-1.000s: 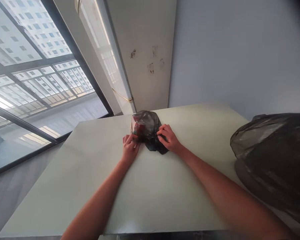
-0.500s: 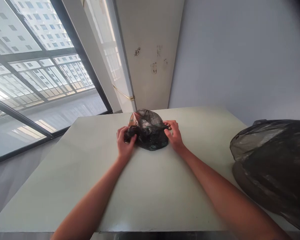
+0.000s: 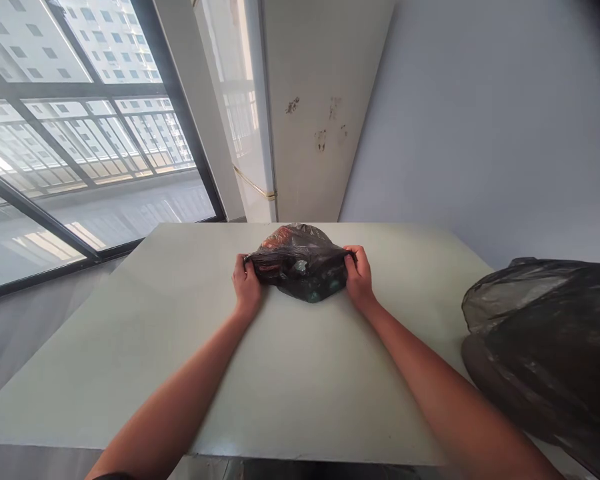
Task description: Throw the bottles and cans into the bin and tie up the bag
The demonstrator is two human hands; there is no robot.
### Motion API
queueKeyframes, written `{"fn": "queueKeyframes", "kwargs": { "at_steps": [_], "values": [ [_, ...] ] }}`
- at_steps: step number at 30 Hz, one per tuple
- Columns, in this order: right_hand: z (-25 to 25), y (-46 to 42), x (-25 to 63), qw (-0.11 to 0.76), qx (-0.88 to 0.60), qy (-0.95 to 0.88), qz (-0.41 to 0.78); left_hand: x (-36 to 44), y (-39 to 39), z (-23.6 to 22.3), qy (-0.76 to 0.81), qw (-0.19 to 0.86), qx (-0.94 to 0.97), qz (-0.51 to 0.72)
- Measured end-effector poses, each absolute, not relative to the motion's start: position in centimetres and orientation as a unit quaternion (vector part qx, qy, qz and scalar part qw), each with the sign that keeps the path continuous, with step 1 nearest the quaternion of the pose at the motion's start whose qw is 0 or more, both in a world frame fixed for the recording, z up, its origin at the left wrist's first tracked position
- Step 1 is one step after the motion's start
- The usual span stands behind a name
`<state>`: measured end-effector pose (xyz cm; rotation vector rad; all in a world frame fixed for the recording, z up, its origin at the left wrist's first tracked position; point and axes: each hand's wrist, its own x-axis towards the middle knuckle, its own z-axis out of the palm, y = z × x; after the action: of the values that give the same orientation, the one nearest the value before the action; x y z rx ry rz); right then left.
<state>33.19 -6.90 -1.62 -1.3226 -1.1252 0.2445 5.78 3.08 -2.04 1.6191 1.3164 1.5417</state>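
A black, see-through plastic bag (image 3: 305,267) lies near the far edge of the pale table (image 3: 290,373). Reddish and greenish contents show dimly through its film, but I cannot make out what they are. My left hand (image 3: 247,283) pinches the bag's left end between thumb and fingers. At the opposite end, my right hand (image 3: 360,277) grips the plastic the same way. Between both hands the upper edge of the bag is drawn out sideways.
A larger black plastic bag (image 3: 545,333) sits at the table's right side. Beyond the far edge stands a white cabinet (image 3: 315,80) with dark smudges, beside a bluish wall (image 3: 455,120). A framed glass door (image 3: 90,153) is at the left.
My hands have moved slightly apart and closed on the bag's two ends. The plastic, bunched by my left hand before, is now stretched wider. The view has shifted a little.
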Motion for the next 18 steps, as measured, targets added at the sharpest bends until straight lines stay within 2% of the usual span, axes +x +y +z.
{"fn": "queueKeyframes", "kwargs": {
  "at_steps": [6,10,13,15,18],
  "values": [
    [-2.3,-6.2,33.8,0.649,-0.621,-0.439,0.021,5.7,3.4,-2.0,0.516,0.269,0.568,0.582],
    [-1.3,-8.0,33.1,0.62,-0.613,-0.47,-0.135,5.7,3.8,-2.6,0.511,0.287,0.564,0.582],
    [-0.2,-9.7,31.4,0.533,-0.514,-0.634,-0.222,5.8,3.9,-2.8,0.507,0.341,0.547,0.572],
    [0.3,-10.2,29.8,0.432,-0.443,-0.764,-0.182,5.9,3.6,-2.6,0.5,0.36,0.538,0.576],
    [0.7,-10.0,27.7,0.32,-0.444,-0.831,-0.096,5.8,2.3,-1.5,0.458,0.257,0.599,0.605]
  ]
}}
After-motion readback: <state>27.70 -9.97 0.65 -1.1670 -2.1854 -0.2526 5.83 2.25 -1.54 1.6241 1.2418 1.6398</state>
